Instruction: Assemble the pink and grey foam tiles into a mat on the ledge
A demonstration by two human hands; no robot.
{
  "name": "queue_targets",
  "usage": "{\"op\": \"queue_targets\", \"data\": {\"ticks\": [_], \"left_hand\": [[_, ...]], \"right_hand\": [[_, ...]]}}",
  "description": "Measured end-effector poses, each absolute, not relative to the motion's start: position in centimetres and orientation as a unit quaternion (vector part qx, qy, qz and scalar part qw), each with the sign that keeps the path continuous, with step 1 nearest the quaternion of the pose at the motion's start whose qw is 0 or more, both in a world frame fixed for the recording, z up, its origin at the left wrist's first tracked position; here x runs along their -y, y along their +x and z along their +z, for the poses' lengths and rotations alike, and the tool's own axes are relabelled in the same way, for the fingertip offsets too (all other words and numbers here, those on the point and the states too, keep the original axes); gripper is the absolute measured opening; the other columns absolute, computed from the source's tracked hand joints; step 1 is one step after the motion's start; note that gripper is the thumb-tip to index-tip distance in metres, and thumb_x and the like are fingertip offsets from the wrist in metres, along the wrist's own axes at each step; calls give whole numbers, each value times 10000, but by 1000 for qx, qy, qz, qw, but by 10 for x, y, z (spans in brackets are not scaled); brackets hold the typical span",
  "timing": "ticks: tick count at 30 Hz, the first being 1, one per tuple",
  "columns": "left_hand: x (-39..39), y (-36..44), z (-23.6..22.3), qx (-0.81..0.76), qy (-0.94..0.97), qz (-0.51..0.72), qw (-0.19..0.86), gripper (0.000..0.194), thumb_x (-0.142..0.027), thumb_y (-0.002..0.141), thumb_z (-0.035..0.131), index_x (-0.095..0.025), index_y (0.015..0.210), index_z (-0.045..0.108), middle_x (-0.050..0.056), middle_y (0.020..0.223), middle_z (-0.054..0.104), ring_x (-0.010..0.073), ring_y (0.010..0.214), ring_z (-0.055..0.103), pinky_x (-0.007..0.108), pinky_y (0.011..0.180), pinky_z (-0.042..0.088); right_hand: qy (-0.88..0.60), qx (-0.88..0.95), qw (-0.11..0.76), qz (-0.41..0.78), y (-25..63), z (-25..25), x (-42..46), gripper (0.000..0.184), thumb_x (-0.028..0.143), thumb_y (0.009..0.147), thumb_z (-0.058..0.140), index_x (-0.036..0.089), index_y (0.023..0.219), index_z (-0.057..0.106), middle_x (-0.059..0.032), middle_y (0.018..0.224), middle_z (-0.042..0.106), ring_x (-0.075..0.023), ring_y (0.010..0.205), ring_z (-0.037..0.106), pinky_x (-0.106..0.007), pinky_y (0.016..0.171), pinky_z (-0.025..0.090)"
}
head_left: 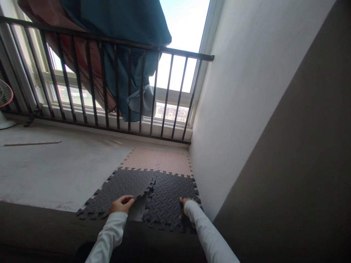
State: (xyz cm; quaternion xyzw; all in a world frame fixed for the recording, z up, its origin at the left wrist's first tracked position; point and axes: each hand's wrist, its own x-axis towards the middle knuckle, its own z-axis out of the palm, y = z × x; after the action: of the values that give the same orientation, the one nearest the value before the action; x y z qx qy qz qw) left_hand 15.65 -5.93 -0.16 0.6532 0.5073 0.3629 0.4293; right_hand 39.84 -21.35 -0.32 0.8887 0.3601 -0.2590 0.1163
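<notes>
A tall white wall [241,109] fills the right of the frame, and a dark shadowed ledge [285,157] runs across its lower right. At the upper left, a large window [175,98] opens to bright sky behind a black metal railing [109,39]. A teal curtain [117,33] hangs over the railing with a reddish-brown cloth [79,65] beside it, both slanting across the glass. A bare concrete floor [63,171] spreads across the left, with a thin wooden strip [33,144] lying on it and the base of a fan [5,96] at the far left edge.

In the lower middle, in the corner against the wall, two pink foam mats [156,160] lie joined by their toothed edges. Two dark grey foam mats sit just nearer. The left dark mat [115,191] is partly apart from the right dark mat [172,201], and a wedge of floor shows between them at the bottom.

The left hand [120,204], in a white sleeve [108,233], lies on the left dark mat, its fingers [127,199] together near the inner edge. The right hand [186,206], in a white sleeve [204,226], is at the right dark mat's far edge, its fingers [184,201] slightly apart. Whether either hand is gripping, I cannot tell.
</notes>
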Motion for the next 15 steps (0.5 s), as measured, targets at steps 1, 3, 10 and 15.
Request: {"op": "queue_targets", "data": {"ticks": [1, 3, 10, 15], "left_hand": [[57, 156, 10, -505, 640, 373, 443, 212, -324, 494, 527, -173, 608, 623, 24, 559, 631, 166, 605, 576, 261, 599, 450], [53, 153, 34, -511, 620, 390, 449, 200, -310, 484, 540, -166, 596, 622, 17, 545, 626, 156, 596, 572, 245, 584, 449], [27, 121, 106, -543, 612, 446, 363, 258, -326, 514, 546, -165, 684, 657, -25, 560, 606, 121, 600, 541, 201, 545, 425], [8, 95, 147, -607, 555, 467, 324, 337, -296, 556, 549, -134, 828, 664, -60, 550, 543, 69, 568, 481, 187, 564, 417]], "right_hand": [[887, -362, 122, -259, 398, -2, 214, 1082, 319, 334, 758, 306, 1291, 255, -93, 1321, 368, -319, 1188, 336, -453, 961, 313], [884, -370, 126, -255, 397, -1, 215, 1066, 324, 356, 750, 299, 1295, 247, -96, 1312, 380, -308, 1177, 357, -443, 954, 325], [885, -375, 112, -254, 394, 4, 216, 1052, 322, 345, 754, 279, 1284, 281, -105, 1298, 396, -285, 1152, 397, -414, 942, 344], [888, -369, 104, -254, 394, 5, 215, 1077, 302, 310, 769, 275, 1278, 296, -111, 1280, 419, -306, 1140, 405, -441, 931, 347]]}}
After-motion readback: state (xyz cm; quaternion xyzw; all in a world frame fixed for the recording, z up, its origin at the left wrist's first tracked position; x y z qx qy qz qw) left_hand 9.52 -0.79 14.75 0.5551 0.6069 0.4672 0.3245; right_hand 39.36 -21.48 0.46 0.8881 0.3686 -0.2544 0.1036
